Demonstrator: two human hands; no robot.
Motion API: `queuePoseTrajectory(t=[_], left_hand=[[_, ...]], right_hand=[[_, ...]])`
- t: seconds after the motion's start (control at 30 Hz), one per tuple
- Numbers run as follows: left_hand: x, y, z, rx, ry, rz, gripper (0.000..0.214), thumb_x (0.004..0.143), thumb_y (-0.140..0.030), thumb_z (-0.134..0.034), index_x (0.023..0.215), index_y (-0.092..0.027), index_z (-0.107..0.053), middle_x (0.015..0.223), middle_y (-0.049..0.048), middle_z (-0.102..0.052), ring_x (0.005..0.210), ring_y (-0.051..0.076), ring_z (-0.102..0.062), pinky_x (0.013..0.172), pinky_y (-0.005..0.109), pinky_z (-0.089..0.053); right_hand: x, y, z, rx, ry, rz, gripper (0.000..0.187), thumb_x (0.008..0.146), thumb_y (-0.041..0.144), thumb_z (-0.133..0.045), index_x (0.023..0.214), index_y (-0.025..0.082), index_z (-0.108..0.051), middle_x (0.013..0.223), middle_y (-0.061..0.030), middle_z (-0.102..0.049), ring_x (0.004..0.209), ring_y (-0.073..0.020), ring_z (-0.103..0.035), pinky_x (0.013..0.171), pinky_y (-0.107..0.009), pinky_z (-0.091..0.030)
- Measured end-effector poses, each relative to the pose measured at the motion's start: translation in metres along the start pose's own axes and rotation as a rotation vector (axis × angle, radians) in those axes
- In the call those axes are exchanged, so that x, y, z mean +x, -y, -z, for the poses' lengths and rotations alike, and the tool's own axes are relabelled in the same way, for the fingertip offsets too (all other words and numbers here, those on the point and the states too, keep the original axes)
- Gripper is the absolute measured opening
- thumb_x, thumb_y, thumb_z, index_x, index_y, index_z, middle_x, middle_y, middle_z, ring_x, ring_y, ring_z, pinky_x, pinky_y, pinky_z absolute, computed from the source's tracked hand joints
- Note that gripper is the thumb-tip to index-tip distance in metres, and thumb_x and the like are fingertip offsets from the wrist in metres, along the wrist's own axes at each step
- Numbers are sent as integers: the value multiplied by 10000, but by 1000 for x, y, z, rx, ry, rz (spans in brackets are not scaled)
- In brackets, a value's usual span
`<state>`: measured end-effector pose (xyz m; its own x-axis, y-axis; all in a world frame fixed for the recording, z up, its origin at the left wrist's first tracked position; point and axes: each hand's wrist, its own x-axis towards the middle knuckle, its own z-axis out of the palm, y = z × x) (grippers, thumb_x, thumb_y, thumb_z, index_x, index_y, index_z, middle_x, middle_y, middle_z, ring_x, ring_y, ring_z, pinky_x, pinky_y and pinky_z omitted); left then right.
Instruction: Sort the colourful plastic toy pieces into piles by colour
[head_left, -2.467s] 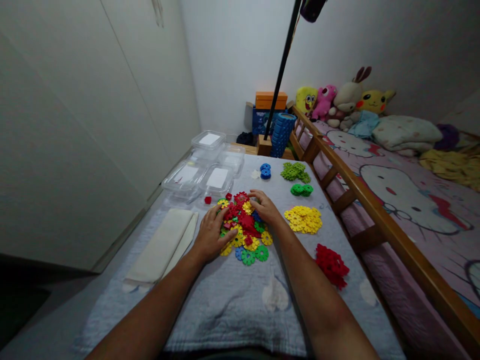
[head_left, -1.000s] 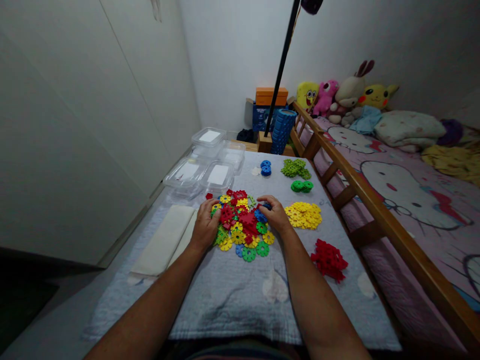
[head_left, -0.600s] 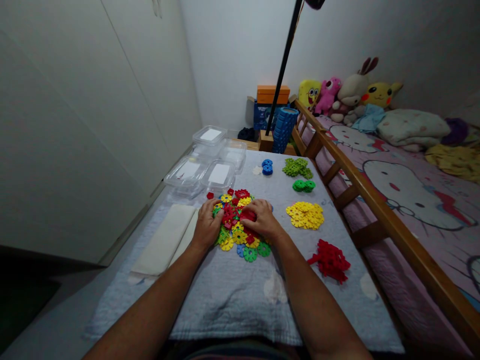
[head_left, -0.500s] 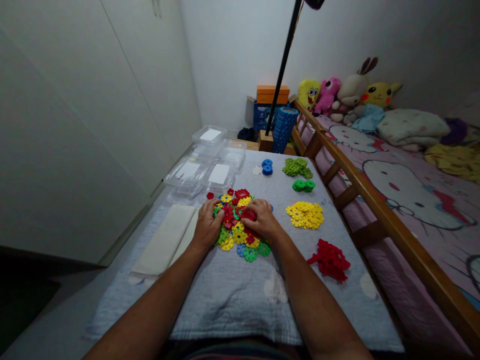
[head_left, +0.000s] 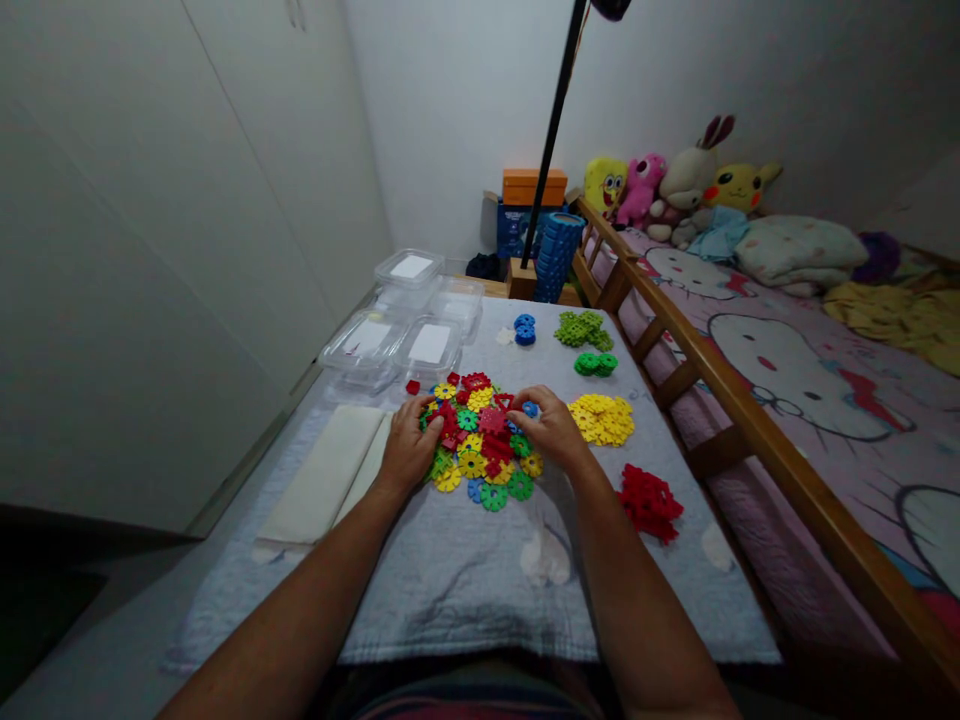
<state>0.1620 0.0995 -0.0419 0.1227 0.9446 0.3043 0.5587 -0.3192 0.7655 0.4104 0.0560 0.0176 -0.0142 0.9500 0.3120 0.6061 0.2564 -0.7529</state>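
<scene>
A mixed pile of plastic snap-together pieces [head_left: 471,463] in red, yellow, green and blue lies mid-table between my hands. My left hand [head_left: 407,440] rests against the pile's left side, thumb and fingers apart, touching pieces there. At the pile's right side, my right hand [head_left: 551,428] pinches a red triangular piece [head_left: 504,402] with an open centre between thumb and fingers. To the right are sorted groups: yellow disc pieces [head_left: 602,420], red pieces [head_left: 649,503], green discs [head_left: 596,364], light green pieces [head_left: 583,329] and blue discs [head_left: 525,329].
Several clear lidded plastic boxes [head_left: 429,345] with white labels stand at the table's back left. A folded cream cloth [head_left: 326,475] lies at the left. A wooden bed rail [head_left: 705,395] runs along the right side, and a black pole [head_left: 553,140] rises behind the table.
My right hand has moved right from the pile's middle and now has a red triangular piece in its fingers. My left hand stays at the pile's left side. The view has shifted slightly.
</scene>
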Motion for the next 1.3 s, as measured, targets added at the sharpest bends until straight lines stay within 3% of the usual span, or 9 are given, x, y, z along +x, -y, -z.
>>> queuePoseTrajectory(t=[0.23,0.4,0.53,0.63,0.83,1.07,1.3], left_hand=[[2,5,-2,21,13,-19,425,864,-422,-536,1221,-199,-597,1263,115,-639,1226,301,-573,1114,493,-421],[2,6,-3,20,17,-8,442,854,-449,-548,1213,-198,-604,1253,113,-638,1200,298,-588,1106,479,-435],[2,5,-2,31,38,9,463,860,-463,-543,1232,-194,-599,1272,113,-636,1188,289,-590,1102,466,-437],[2,5,-1,57,53,11,468,867,-460,-536,1242,-186,-597,1276,120,-635,1186,288,-588,1101,463,-433],[3,7,0,85,65,-4,484,868,-468,-530,1245,-172,-597,1262,132,-642,1173,299,-592,1093,482,-435],[2,7,-1,64,62,7,499,866,-482,-538,1252,-170,-598,1256,126,-647,1154,286,-605,1093,456,-439],[2,8,-1,36,50,8,487,861,-475,-553,1247,-182,-599,1254,120,-645,1140,282,-612,1075,452,-452]], right_hand=[[-62,-6,65,-121,-82,-93,37,849,284,-667,833,250,-665,983,-50,-671,1010,-238,-606,958,-396,-440],[-119,-32,119,-205,-200,-224,58,822,314,-654,829,263,-679,1053,-71,-674,1061,-258,-614,990,-415,-437],[-157,-52,147,-224,-279,-358,132,786,358,-643,834,245,-692,1030,-77,-676,1042,-264,-624,962,-407,-456],[-175,-59,154,-226,-293,-423,178,767,388,-644,827,227,-690,984,-68,-677,997,-258,-632,938,-397,-469],[-189,-58,149,-198,-237,-421,144,798,365,-637,863,242,-672,995,-67,-681,1026,-265,-626,964,-410,-470],[-196,-64,141,-191,-253,-471,410,766,405,-716,1123,225,-627,1152,-92,-667,1085,-275,-634,982,-440,-492],[-184,-49,139,-270,-298,-404,432,795,409,-693,1188,239,-631,1244,-107,-621,1170,-294,-601,1024,-475,-479]])
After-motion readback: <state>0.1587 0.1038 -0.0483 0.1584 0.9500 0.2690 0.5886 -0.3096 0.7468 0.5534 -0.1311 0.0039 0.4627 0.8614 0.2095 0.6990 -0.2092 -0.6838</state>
